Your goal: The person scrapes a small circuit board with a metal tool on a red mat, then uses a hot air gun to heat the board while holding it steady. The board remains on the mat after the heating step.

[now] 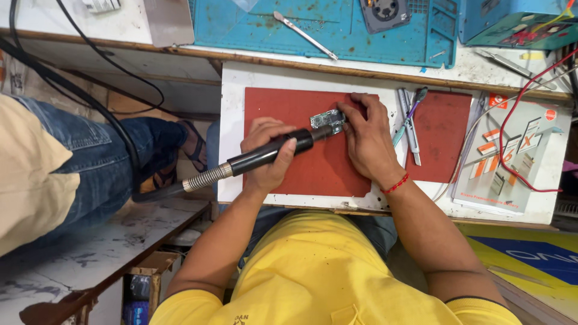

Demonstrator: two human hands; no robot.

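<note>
While the left hand (268,157) grips the black tool (274,151), right-hand fingers (349,114) should pin the small board (326,120) flat on the red mat (283,108).

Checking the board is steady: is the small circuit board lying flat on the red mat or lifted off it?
Flat: the circuit board lies on the red mat, pinned by the right hand.

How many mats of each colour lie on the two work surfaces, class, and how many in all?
Red mats: 2, the one under the hands and a smaller one to its right
Blue mats: 1, on the far bench
Total: 3
</note>
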